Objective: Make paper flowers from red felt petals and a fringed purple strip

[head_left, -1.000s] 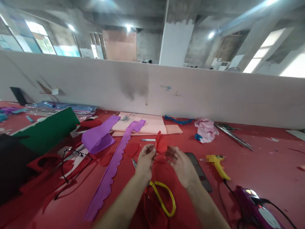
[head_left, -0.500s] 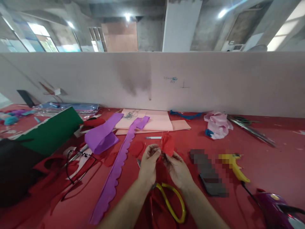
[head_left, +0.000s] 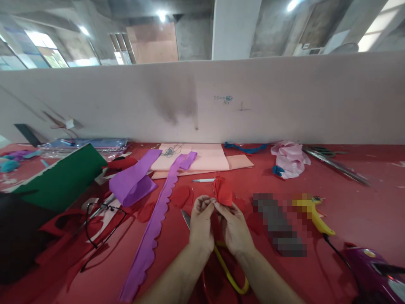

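My right hand [head_left: 236,230] pinches the base of a red petal-like piece [head_left: 224,192], which stands up above the fingers. My left hand [head_left: 202,221] is closed at the same spot, its thumb and fingertips touching those of the right. What the left fingertips hold is hidden, though it seems to be the base of the red piece. Under my wrists lie scissors with a yellow handle loop [head_left: 232,276], partly covered, and a blade [head_left: 186,217] showing left of the left hand. Flat red cut pieces [head_left: 180,196] lie beyond the left hand.
A scalloped purple strip [head_left: 155,228] and glasses [head_left: 104,228] lie to the left, near a green board [head_left: 63,177]. Pink sheets [head_left: 202,156] and a white pen [head_left: 204,180] are ahead. At right are a yellow glue gun [head_left: 318,217], a blurred-out dark object [head_left: 278,223] and a purple device [head_left: 367,270].
My hands have drawn together, and the fingertips now meet below the red piece. More of the scissor blade shows at left. The whole view has shifted slightly.
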`<control>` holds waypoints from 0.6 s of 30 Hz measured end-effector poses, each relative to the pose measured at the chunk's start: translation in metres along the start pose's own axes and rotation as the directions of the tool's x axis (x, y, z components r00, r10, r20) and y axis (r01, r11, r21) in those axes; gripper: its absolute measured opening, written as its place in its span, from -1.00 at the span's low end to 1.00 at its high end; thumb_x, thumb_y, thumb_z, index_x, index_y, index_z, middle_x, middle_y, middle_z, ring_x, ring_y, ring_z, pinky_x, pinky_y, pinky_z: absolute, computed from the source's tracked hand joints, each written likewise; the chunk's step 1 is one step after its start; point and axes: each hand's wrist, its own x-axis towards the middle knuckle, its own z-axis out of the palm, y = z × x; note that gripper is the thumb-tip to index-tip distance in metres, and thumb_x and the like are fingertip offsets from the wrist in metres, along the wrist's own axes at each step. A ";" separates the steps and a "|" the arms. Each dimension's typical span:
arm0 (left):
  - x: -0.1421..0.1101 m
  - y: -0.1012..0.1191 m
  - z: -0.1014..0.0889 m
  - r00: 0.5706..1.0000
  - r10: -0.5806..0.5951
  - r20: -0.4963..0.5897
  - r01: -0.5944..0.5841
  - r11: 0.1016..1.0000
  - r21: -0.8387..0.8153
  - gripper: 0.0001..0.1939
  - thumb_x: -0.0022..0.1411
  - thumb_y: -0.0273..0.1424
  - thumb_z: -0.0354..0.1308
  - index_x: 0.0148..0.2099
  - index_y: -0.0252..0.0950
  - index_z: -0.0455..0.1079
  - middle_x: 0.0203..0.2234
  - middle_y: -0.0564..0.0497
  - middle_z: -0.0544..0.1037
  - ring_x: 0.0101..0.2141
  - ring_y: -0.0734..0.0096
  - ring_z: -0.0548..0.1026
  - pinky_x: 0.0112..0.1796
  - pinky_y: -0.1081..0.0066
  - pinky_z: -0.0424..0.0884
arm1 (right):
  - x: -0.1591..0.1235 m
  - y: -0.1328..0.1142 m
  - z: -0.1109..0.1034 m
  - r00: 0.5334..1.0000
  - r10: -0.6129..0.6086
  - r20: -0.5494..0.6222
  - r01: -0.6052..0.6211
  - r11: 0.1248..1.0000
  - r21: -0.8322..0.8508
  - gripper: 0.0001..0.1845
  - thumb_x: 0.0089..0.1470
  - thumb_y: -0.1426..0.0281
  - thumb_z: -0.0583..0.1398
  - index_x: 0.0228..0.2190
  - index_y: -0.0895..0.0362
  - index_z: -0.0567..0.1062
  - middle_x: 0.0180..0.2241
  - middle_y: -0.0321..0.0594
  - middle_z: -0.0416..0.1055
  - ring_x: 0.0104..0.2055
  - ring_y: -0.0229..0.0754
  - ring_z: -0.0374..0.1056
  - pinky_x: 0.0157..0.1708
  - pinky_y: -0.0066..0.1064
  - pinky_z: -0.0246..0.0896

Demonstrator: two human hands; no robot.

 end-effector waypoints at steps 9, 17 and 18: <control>-0.005 0.000 0.001 1.000 0.024 0.014 -0.025 0.997 0.071 -0.68 -0.20 -0.50 0.38 -0.37 -0.26 0.33 -0.49 0.14 0.48 -0.40 0.56 0.44 -0.23 0.51 0.32 | 0.002 -0.005 -0.004 0.999 -0.022 -0.048 0.021 1.000 -0.022 -0.83 -0.21 0.42 0.41 -0.46 0.13 0.58 -0.46 -0.31 0.55 -0.34 -0.24 0.44 -0.18 -0.39 0.31; -0.003 0.011 0.001 0.990 -0.093 0.104 0.076 0.985 0.152 -0.71 -0.19 -0.47 0.40 -0.33 -0.34 0.47 -0.43 0.02 0.56 -0.38 0.46 0.49 -0.25 0.45 0.36 | 0.003 -0.011 -0.007 0.992 -0.021 -0.122 0.009 0.995 -0.097 -0.81 -0.29 0.39 0.42 -0.54 0.13 0.54 -0.51 -0.34 0.52 -0.43 -0.28 0.38 -0.31 -0.45 0.28; -0.002 0.013 0.001 0.987 -0.107 0.119 0.088 0.983 0.160 -0.72 -0.19 -0.45 0.41 -0.35 -0.34 0.47 -0.46 0.02 0.56 -0.40 0.46 0.48 -0.27 0.46 0.36 | 0.003 -0.011 -0.008 0.994 -0.017 -0.112 0.005 0.994 -0.108 -0.81 -0.28 0.38 0.42 -0.54 0.12 0.53 -0.51 -0.35 0.51 -0.44 -0.28 0.38 -0.32 -0.44 0.27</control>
